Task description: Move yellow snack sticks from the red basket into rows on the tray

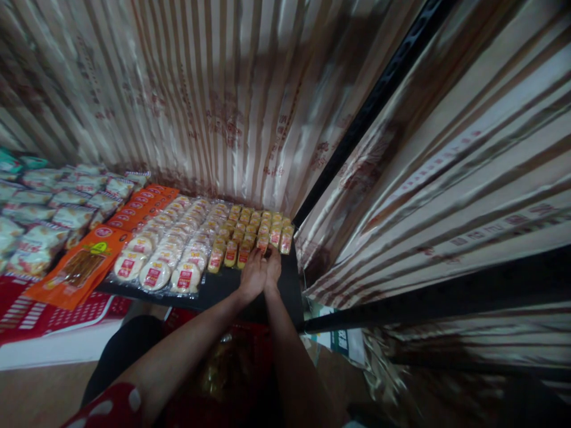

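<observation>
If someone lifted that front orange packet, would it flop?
The orange packet would probably flex, being broad and flat. The brown strips in its middle might stiffen it. Pushed outward, it could slip off, since it seems to overhang the shelf.

Black shelf [288, 291], stock in front-to-back columns. Right end: small yellow packs [230, 254] with red labels, close together. Just left: clear-wrapped round white pieces [152, 275], three columns, overlapping. Next: flat orange packets [84, 264], frontmost juts past the front edge. Further left: pale pouches [74, 215], piled; green packs [9, 161] at far-left back.
</observation>
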Demonstrator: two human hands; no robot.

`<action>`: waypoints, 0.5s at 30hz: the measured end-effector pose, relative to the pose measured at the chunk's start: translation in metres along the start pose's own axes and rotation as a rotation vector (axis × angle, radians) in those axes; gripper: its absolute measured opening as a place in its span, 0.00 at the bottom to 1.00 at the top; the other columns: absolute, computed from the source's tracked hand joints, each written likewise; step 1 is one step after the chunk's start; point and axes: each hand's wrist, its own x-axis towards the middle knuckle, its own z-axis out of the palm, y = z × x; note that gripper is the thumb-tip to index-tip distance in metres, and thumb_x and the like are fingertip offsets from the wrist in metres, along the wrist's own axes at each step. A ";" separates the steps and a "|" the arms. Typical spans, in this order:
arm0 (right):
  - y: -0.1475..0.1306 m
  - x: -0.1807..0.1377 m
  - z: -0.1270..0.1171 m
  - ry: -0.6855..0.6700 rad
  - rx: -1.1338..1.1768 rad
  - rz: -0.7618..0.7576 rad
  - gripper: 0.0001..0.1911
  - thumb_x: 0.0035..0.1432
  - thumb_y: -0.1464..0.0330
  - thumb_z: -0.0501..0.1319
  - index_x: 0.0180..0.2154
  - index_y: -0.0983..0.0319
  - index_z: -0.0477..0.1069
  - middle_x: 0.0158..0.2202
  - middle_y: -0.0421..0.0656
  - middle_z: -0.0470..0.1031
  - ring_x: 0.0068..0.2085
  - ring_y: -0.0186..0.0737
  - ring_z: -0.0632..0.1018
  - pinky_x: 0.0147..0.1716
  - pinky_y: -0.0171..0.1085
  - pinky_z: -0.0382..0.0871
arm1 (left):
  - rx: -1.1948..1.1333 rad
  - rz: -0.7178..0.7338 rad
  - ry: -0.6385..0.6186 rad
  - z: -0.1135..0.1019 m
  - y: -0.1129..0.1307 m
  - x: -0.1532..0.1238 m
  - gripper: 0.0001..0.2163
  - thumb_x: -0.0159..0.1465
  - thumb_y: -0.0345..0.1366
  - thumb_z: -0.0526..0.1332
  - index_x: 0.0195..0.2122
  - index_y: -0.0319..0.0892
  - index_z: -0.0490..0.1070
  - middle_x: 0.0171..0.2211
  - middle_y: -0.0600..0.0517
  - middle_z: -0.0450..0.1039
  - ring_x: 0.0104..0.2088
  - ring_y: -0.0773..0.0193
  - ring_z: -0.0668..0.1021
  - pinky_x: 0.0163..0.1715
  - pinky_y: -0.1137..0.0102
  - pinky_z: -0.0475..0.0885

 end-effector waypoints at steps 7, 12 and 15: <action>-0.001 -0.004 -0.001 -0.041 -0.016 0.019 0.23 0.54 0.70 0.52 0.52 0.65 0.67 0.49 0.52 0.71 0.47 0.42 0.73 0.47 0.39 0.67 | 0.020 0.013 -0.024 0.000 0.000 0.001 0.23 0.65 0.33 0.45 0.58 0.31 0.63 0.62 0.40 0.61 0.64 0.58 0.61 0.66 0.61 0.54; 0.000 -0.005 0.000 -0.057 -0.025 -0.025 0.22 0.55 0.70 0.51 0.52 0.66 0.68 0.50 0.53 0.70 0.47 0.42 0.73 0.47 0.39 0.67 | 0.039 0.030 -0.015 0.002 0.000 0.000 0.22 0.65 0.33 0.46 0.58 0.32 0.64 0.62 0.41 0.61 0.65 0.59 0.60 0.66 0.62 0.54; 0.002 -0.005 0.000 -0.058 -0.037 -0.037 0.23 0.55 0.71 0.51 0.52 0.67 0.68 0.50 0.53 0.71 0.48 0.42 0.73 0.49 0.38 0.67 | 0.057 0.011 -0.025 0.003 0.000 0.000 0.22 0.65 0.32 0.46 0.59 0.32 0.63 0.62 0.41 0.61 0.64 0.59 0.61 0.66 0.62 0.54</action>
